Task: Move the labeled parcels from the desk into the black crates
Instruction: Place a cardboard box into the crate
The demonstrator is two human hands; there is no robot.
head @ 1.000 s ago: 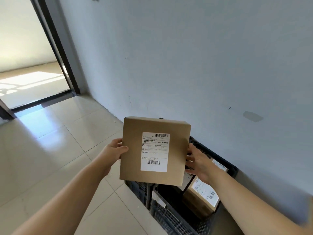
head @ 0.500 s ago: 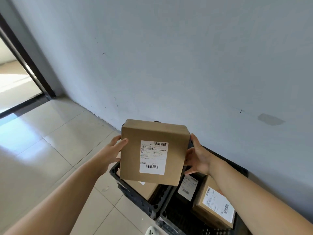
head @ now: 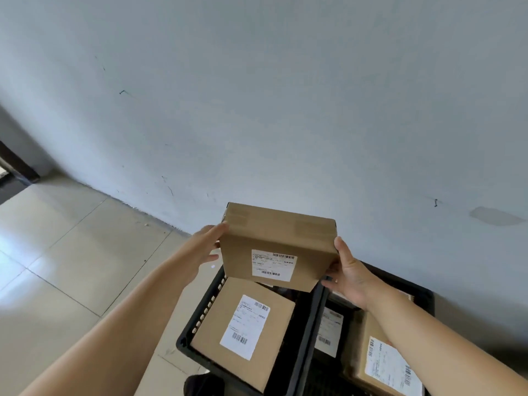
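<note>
1. At the far left edge a dark door frame (head: 17, 167) is cut off by the picture border, so only a sliver shows; pale floor tiles (head: 71, 252) run from it along the foot of the grey wall (head: 257, 95).
2. The left hand (head: 204, 248) lies flat against the left side of the held parcel (head: 278, 245), fingers straight and fairly wide, the fingertips on its upper left corner; the thumb sticks out below; the palm is turned away and hidden.
3. The held parcel, a brown box with a white barcode label (head: 273, 265), is in the air above the far end of the left crate (head: 188, 338), tilted with its top towards the wall; the label's print is too small to read.
4. Under it, inside the left crate, a second labelled parcel (head: 243, 332) lies flat; its far edge is hidden by the held box; a dark shape at the bottom edge beside the crate is cut off and I cannot tell what it is.
5. The right hand (head: 350, 277) grips the box's lower right corner, thumb up its right side; the other fingers curl beneath it, mostly hidden.
6. The right crate (head: 423, 292) holds a labelled parcel (head: 383, 364), partly covered by the right forearm and cut off at the bottom; a further white label (head: 328, 330) in shadow belongs to something hard to make out.
</note>
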